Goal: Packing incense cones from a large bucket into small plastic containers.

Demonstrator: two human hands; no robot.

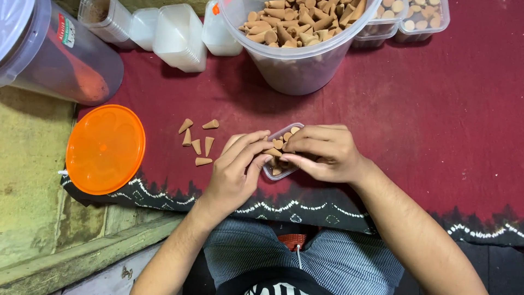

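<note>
My left hand [232, 172] and right hand [323, 153] pinch cones over the tray [274, 173]; loose cones [197, 140] lie at nine o'clock, nearer the left.

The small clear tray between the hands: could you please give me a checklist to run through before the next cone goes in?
1. Small clear tray flat on the red cloth: ok.
2. Left hand steadying the tray's near end: ok.
3. Right hand fingers over the tray, pinching a cone: cannot tell, the fingers hide it.
4. Room left in the tray: cannot tell, the hands cover most of it.
5. Loose cones lying on the cloth beside the left hand: ok.
6. Large tub of cones upright behind the tray: ok.
</note>
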